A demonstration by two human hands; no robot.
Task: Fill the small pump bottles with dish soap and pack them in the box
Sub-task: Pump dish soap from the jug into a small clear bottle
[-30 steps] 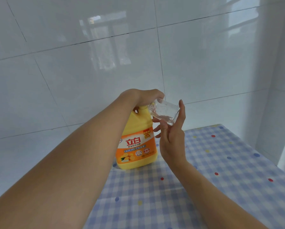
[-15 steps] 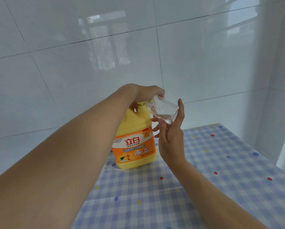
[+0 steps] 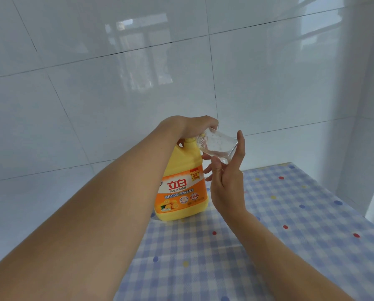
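A yellow dish soap jug [image 3: 181, 192] with an orange label stands on the checked tablecloth near the wall. My left hand [image 3: 190, 127] reaches over its top and curls down around the pump head, which is hidden under the hand. My right hand [image 3: 227, 183] holds a small clear bottle [image 3: 218, 144] tilted on its side. The bottle's neck points left at the jug's top, just under my left hand. A little clear liquid lies along the bottle's lower side. No box is in view.
The table [image 3: 290, 213], covered in blue-and-white check with coloured dots, runs to the right and meets white tiled walls [image 3: 116, 83] behind and at the right. My left forearm crosses the lower left of the view.
Both hands stay at the jug's top with the small bottle held in the same tilt. Only the view shifts a little.
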